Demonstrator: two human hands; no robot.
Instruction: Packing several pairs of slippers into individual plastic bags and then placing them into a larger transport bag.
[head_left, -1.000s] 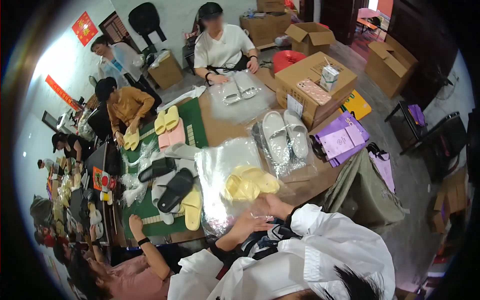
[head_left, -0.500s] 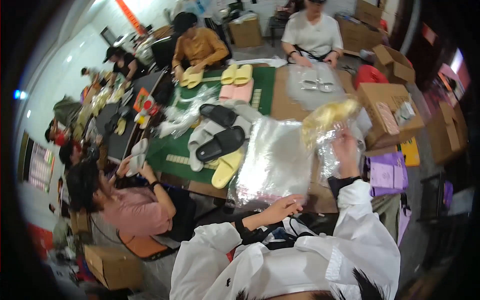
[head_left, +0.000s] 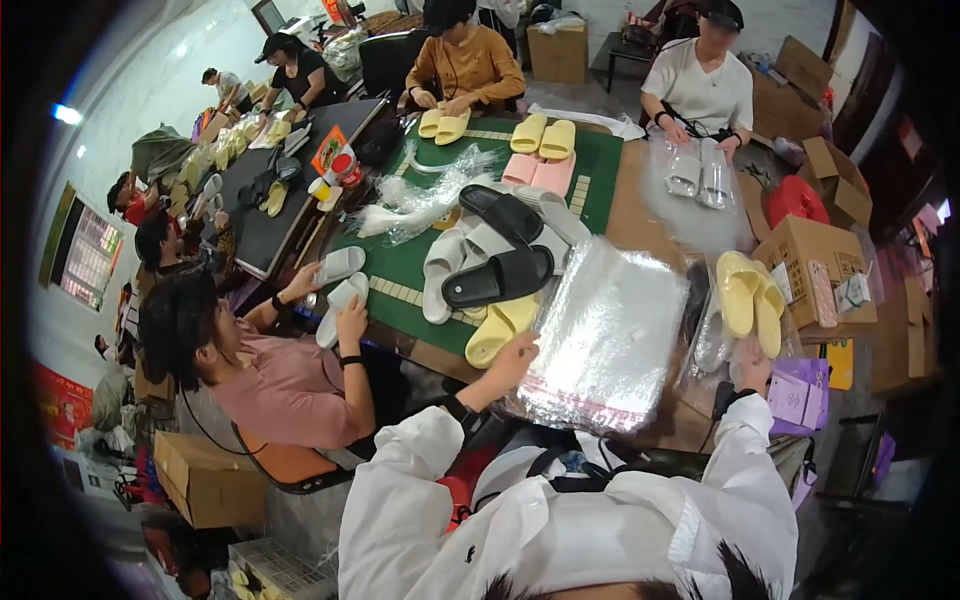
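My left hand point(head_left: 513, 364) reaches in with its fingers stretched out, between a yellow slipper point(head_left: 490, 338) and the left edge of a stack of clear plastic bags point(head_left: 610, 330). It holds nothing that I can see. Off to the right, my right hand point(head_left: 750, 367) is closed at the heel end of a pair of yellow slippers point(head_left: 738, 295); the fingers are partly hidden. These slippers rest over other slippers in clear plastic point(head_left: 708, 340). Left of the bag stack are black slippers point(head_left: 498, 277) and white slippers point(head_left: 440, 275) in a pile.
A person in pink point(head_left: 290, 390) handles light slippers at my left. Across the table sit a person in brown point(head_left: 465, 70) and one in white point(head_left: 700, 85) with bagged slippers. A cardboard box point(head_left: 815, 255) and a purple bag point(head_left: 800, 395) stand at the right.
My right hand has moved right and down with the yellow slippers, which now rest near the box. My left hand has shifted left and up toward the yellow slipper. The view has turned slightly.
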